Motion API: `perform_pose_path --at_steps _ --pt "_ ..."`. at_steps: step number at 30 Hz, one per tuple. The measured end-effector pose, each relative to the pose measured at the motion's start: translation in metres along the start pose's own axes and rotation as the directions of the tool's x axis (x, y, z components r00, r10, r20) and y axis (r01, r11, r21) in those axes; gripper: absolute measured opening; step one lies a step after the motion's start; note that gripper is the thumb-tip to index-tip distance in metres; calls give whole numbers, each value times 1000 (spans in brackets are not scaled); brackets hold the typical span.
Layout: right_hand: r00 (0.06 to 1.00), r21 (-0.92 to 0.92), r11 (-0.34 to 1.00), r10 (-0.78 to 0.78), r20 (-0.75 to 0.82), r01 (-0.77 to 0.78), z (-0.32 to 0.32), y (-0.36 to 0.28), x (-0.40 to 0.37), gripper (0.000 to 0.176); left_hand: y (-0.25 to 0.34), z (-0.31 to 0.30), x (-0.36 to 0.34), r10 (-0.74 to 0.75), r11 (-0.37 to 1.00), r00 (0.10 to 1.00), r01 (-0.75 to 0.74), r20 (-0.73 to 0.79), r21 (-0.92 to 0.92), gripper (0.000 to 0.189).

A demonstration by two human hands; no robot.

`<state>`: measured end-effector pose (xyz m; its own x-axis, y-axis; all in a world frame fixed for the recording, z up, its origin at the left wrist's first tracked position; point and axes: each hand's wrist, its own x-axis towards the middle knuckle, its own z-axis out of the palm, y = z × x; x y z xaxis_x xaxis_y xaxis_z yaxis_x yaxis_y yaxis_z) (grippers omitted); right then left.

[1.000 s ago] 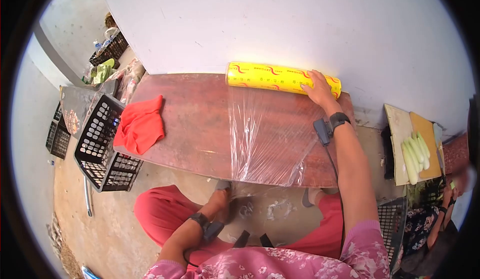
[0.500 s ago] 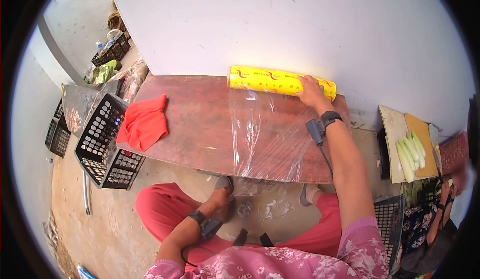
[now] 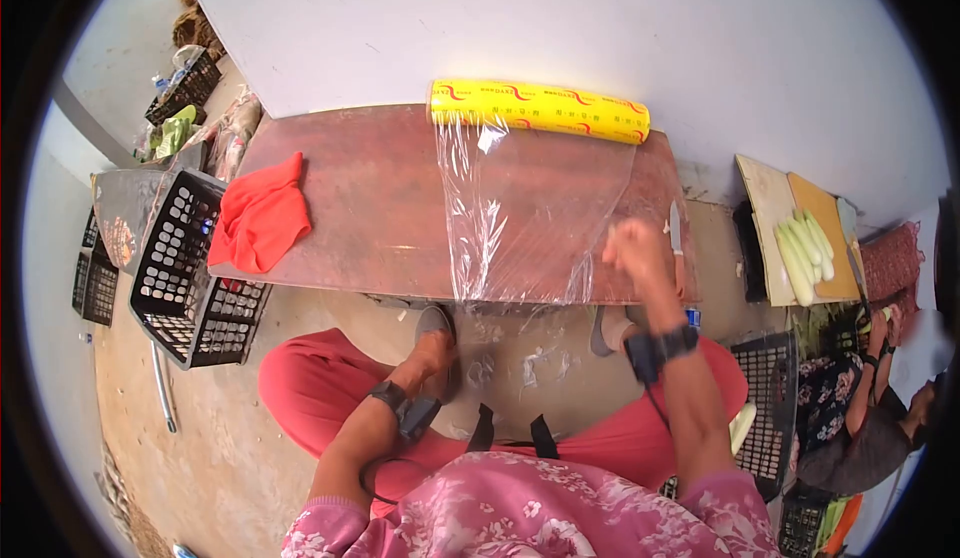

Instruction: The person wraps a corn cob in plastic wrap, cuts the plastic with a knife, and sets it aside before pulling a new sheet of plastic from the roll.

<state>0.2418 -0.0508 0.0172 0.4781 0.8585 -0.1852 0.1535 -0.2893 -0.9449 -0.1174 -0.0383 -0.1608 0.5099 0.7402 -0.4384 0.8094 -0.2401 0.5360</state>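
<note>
A yellow printed roll of cling film [image 3: 540,111] lies along the back of the reddish-brown tabletop [image 3: 370,218], against the wall. From it a sheet of clear film [image 3: 530,208] stretches across the wood to the front edge. My right hand [image 3: 640,250], somewhat blurred, is over the right part of the table beside the film, fingers curled in, with nothing visible in them. To its right lies a knife [image 3: 676,230]. Low by my shoe, in front of the table, is my left hand [image 3: 432,353]; its fingers cannot be made out.
A red cloth [image 3: 262,213] lies on the table's left end, beside a black crate [image 3: 190,278]. Pale green, long vegetables [image 3: 803,253] rest on boards at the right. Another black crate [image 3: 770,388] stands near my right knee. A co-worker [image 3: 850,438] is at the far right.
My right hand has left the cling film roll and come back toward me, its fingers now curled. The view has tilted downward, so the knife shows. My left hand stays low.
</note>
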Motion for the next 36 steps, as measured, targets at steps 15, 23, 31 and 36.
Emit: perform_pose_path --at_steps 15,23,31,36 --pt "937 192 929 274 218 -316 14 129 -78 44 8 2 -2 -107 988 984 121 143 -92 25" --pt "975 199 960 172 141 -198 34 121 -72 18 39 -11 -15 -199 885 964 254 177 -390 17" --pt "971 136 965 232 -52 -223 -12 156 -92 8 1 -2 4 -86 996 983 89 163 -12 29" --pt "957 235 933 288 -34 -273 -13 148 -106 7 -1 -1 12 -86 962 966 144 243 -231 25"
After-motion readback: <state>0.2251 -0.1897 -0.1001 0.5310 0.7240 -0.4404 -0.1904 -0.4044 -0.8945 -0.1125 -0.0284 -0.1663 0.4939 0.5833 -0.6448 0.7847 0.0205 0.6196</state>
